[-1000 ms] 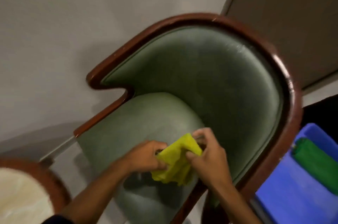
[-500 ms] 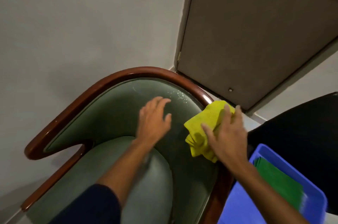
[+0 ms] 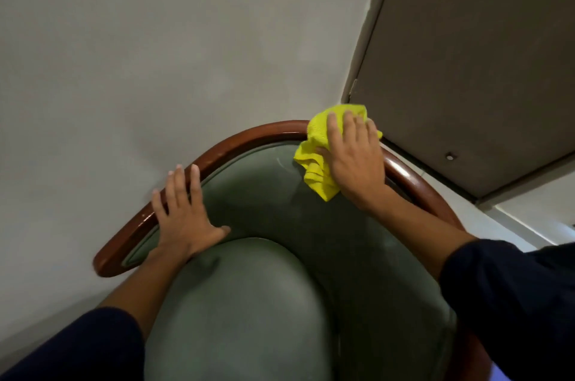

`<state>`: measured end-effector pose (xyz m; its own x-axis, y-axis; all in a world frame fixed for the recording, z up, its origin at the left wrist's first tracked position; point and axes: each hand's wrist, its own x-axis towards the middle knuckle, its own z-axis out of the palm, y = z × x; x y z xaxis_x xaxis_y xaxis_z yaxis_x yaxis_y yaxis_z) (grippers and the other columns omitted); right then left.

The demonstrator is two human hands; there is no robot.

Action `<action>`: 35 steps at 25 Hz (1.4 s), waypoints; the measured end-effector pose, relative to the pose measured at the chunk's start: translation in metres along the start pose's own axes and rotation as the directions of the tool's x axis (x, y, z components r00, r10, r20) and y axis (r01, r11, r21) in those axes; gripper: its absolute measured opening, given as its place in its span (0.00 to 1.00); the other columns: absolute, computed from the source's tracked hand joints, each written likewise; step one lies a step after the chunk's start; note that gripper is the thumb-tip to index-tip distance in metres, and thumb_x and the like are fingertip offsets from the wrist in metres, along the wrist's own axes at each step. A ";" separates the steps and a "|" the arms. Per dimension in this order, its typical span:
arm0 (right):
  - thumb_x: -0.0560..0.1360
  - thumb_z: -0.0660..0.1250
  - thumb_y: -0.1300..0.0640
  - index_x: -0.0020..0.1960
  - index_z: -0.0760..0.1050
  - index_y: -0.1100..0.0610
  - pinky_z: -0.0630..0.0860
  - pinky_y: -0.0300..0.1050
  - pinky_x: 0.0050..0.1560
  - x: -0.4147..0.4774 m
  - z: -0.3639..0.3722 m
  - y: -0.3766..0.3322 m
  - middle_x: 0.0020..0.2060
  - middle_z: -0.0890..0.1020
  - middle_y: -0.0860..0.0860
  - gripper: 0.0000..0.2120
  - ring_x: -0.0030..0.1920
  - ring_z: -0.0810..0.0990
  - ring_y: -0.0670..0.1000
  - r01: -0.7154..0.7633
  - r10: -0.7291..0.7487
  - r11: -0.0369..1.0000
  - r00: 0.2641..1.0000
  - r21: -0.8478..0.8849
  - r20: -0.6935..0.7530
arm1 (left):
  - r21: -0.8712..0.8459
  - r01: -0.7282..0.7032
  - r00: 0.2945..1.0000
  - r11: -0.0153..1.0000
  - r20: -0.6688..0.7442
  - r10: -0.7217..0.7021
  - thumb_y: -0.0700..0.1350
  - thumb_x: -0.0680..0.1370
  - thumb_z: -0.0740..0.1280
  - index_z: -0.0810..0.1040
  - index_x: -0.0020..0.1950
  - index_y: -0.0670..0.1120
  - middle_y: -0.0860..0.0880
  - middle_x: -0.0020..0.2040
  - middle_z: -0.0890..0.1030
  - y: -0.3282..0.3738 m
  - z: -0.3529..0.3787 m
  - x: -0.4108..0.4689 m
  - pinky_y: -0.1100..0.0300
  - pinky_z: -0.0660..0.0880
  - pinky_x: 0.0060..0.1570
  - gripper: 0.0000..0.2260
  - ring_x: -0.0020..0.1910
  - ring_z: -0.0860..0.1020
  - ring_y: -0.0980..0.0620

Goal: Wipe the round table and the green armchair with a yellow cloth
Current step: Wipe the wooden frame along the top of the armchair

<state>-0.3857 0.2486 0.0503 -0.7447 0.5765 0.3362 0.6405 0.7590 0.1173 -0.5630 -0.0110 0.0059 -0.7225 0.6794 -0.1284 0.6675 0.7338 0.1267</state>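
Observation:
The green armchair [image 3: 270, 200] fills the lower middle, with a curved, glossy brown wooden rim around its padded back and a rounded seat cushion below. A crumpled yellow cloth [image 3: 317, 150] lies over the top of the rim and the upper backrest. My right hand [image 3: 354, 156] presses flat on the cloth, fingers spread over it. On the left side, my left hand [image 3: 183, 212] rests flat with fingers apart on the rim and the backrest, holding nothing. The round table is out of view.
A plain grey wall stands right behind the chair. A brown door [image 3: 473, 63] with its frame is at the upper right, and pale floor shows beside it. Dark sleeves cover both forearms at the bottom corners.
My right hand has carried the cloth from the seat up the backrest onto the top rim. My left hand let go of the cloth and has settled on the left rim. The view has swung.

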 end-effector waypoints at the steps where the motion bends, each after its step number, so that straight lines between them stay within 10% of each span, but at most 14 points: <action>1: 0.80 0.60 0.47 0.75 0.60 0.59 0.63 0.62 0.72 0.011 0.010 -0.024 0.71 0.69 0.66 0.28 0.71 0.67 0.66 0.069 -0.069 0.997 0.997 0.016 -0.045 | -0.008 -0.001 1.000 1.000 0.003 0.001 0.67 0.61 0.72 0.31 0.76 0.51 0.42 0.80 0.37 -0.001 0.001 0.001 0.38 0.38 0.73 0.61 0.78 0.37 0.41; 5: 0.80 0.58 0.45 0.77 0.57 0.54 0.55 0.59 0.76 0.006 0.052 -0.116 0.76 0.62 0.61 0.29 0.76 0.58 0.62 0.532 -0.506 0.841 0.837 0.097 -0.207 | -0.046 0.010 1.000 0.999 0.026 -0.009 0.67 0.61 0.71 0.27 0.75 0.53 0.45 0.79 0.33 -0.006 0.003 0.002 0.40 0.35 0.73 0.62 0.77 0.33 0.46; 8: 0.76 0.63 0.50 0.78 0.50 0.51 0.52 0.59 0.77 -0.018 0.071 -0.116 0.77 0.58 0.61 0.35 0.77 0.56 0.63 0.756 -0.763 0.646 0.643 -0.110 -0.060 | -0.038 0.009 1.000 0.999 0.019 -0.009 0.66 0.61 0.72 0.30 0.76 0.52 0.45 0.79 0.34 -0.006 0.004 0.004 0.40 0.37 0.74 0.61 0.78 0.34 0.45; 13: 0.75 0.64 0.54 0.64 0.66 0.59 0.66 0.58 0.72 -0.025 0.047 -0.059 0.70 0.71 0.61 0.19 0.72 0.67 0.63 0.703 -0.730 0.664 0.683 -0.256 -0.016 | -0.003 0.022 0.999 1.000 0.023 -0.022 0.65 0.62 0.74 0.32 0.77 0.51 0.43 0.80 0.36 -0.007 0.002 0.006 0.38 0.39 0.74 0.61 0.78 0.36 0.43; 23: 0.71 0.67 0.54 0.44 0.75 0.57 0.76 0.54 0.49 -0.186 -0.079 0.053 0.40 0.79 0.56 0.07 0.42 0.77 0.57 0.203 -0.142 0.945 0.961 -0.256 0.239 | 0.068 -0.003 0.979 0.998 0.204 -0.011 0.63 0.69 0.69 0.38 0.79 0.46 0.41 0.80 0.42 0.029 -0.028 -0.054 0.40 0.45 0.77 0.52 0.79 0.40 0.41; 26: 0.62 0.73 0.52 0.36 0.75 0.55 0.72 0.54 0.39 -0.259 -0.113 0.009 0.31 0.78 0.56 0.09 0.34 0.76 0.57 0.028 0.021 0.994 0.897 -0.105 0.441 | -0.202 -0.028 0.917 0.979 0.385 0.106 0.58 0.74 0.68 0.58 0.77 0.45 0.42 0.79 0.59 0.063 -0.014 -0.152 0.52 0.56 0.75 0.37 0.79 0.55 0.45; 29: 0.65 0.66 0.43 0.41 0.76 0.54 0.68 0.56 0.48 -0.316 -0.139 -0.037 0.37 0.81 0.57 0.14 0.39 0.81 0.59 -0.064 -0.030 0.989 0.786 0.130 0.618 | -0.482 0.266 0.730 0.835 0.666 0.152 0.62 0.76 0.63 0.78 0.63 0.45 0.44 0.64 0.79 0.084 -0.007 -0.268 0.61 0.69 0.58 0.25 0.64 0.76 0.48; 32: 0.77 0.59 0.45 0.41 0.65 0.48 0.71 0.50 0.56 -0.348 -0.172 -0.069 0.48 0.81 0.54 0.10 0.54 0.80 0.56 -0.556 0.012 0.654 0.685 0.512 0.728 | -0.616 0.601 0.631 0.509 0.757 0.170 0.60 0.74 0.67 0.78 0.64 0.44 0.48 0.54 0.84 0.087 -0.026 -0.354 0.62 0.74 0.53 0.25 0.48 0.80 0.55; 35: 0.78 0.65 0.50 0.39 0.68 0.51 0.77 0.54 0.56 -0.380 -0.208 -0.089 0.38 0.79 0.49 0.11 0.46 0.80 0.52 -0.707 0.074 0.260 0.693 0.657 0.717 | -0.800 0.577 0.795 0.164 0.596 0.112 0.52 0.70 0.75 0.79 0.59 0.46 0.44 0.52 0.86 0.082 -0.057 -0.393 0.49 0.78 0.56 0.21 0.52 0.84 0.43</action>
<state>-0.1211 -0.1009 0.1060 -0.6034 0.6730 -0.4278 0.5701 -0.0111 -0.8215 -0.2346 -0.2187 0.1228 -0.3927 0.6257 -0.6740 -0.4514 0.5074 0.7340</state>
